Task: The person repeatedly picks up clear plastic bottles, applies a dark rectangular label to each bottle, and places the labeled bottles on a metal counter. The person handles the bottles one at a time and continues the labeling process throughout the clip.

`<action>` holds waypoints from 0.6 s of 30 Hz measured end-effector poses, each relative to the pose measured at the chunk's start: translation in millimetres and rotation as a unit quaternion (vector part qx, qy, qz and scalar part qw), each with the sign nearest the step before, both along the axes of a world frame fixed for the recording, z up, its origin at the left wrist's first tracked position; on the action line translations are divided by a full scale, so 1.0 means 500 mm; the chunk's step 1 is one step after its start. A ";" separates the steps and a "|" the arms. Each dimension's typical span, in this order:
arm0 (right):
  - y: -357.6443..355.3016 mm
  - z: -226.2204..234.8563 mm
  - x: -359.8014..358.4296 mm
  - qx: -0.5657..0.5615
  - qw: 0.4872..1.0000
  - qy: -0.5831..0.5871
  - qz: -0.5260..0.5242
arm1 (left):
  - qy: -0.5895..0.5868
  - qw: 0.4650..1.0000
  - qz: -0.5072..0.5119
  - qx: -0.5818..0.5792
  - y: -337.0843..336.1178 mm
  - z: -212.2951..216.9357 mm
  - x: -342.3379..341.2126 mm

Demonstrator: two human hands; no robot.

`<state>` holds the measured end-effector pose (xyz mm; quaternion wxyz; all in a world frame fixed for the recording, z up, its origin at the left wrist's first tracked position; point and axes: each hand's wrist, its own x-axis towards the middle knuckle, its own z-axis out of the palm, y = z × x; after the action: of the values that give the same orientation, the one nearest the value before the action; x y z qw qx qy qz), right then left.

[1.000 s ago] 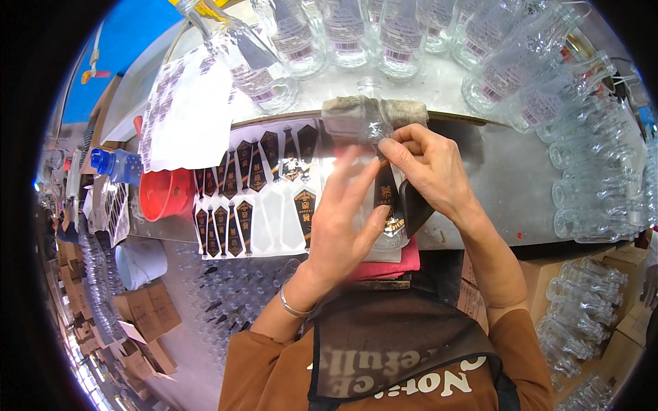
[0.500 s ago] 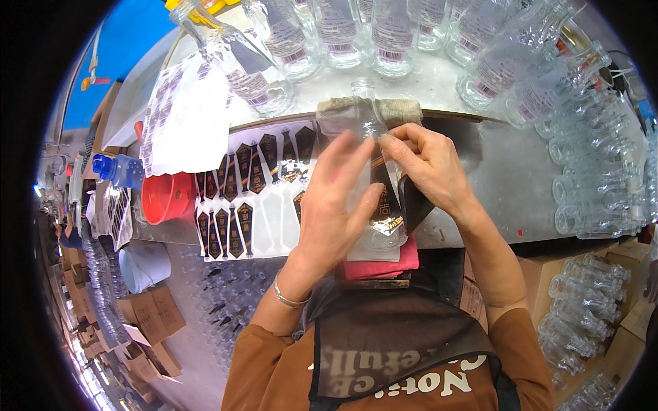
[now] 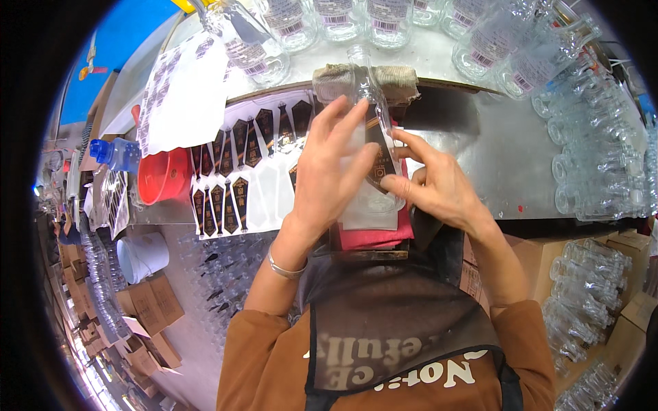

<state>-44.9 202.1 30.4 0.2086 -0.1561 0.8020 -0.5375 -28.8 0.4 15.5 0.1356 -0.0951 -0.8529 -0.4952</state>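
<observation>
A clear glass bottle (image 3: pixel 371 89) lies before me with its neck pointing away, resting on a rolled beige cloth (image 3: pixel 401 81). On its upper side is a black tie-shaped label (image 3: pixel 378 161) with gold and orange print. My left hand (image 3: pixel 330 171) is spread along the bottle's left side, its fingers apart and slightly blurred. My right hand (image 3: pixel 435 179) grips the bottle's right side, with the thumb at the label's lower part and the index finger higher up. Under the bottle's base are a white pad and a red cloth (image 3: pixel 373 238).
A sheet of black labels (image 3: pixel 233 205) lies left of the bottle, near a red bucket (image 3: pixel 164 177) and white printed sheets (image 3: pixel 181 103). Several labelled bottles (image 3: pixel 339 20) stand at the back. More bottles (image 3: pixel 582 164) lie stacked at right, above a box of bottles (image 3: pixel 582 294).
My right hand has moved down the bottle's right side, from near the neck to the label's lower part. The loose dark flap there now lies against the glass. The view has shifted slightly.
</observation>
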 end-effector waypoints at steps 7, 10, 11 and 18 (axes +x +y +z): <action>0.017 -0.036 0.026 -0.105 0.992 -0.058 -0.025 | -0.105 0.987 -0.004 0.121 -0.001 0.001 0.026; 0.012 -0.033 0.029 -0.108 0.991 -0.064 -0.039 | -0.165 0.962 -0.038 0.215 -0.006 -0.021 0.051; 0.010 -0.035 0.029 -0.105 0.992 -0.060 -0.044 | -0.188 0.950 -0.047 0.245 -0.009 -0.027 0.058; -0.006 -0.022 0.034 -0.069 0.995 -0.035 -0.062 | -0.207 0.921 -0.061 0.325 -0.005 -0.027 0.065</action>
<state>-28.1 199.2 19.2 0.1912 -0.1014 0.7634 -0.6086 3.6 -2.3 1.9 -0.0505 0.0072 -0.6470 -0.7608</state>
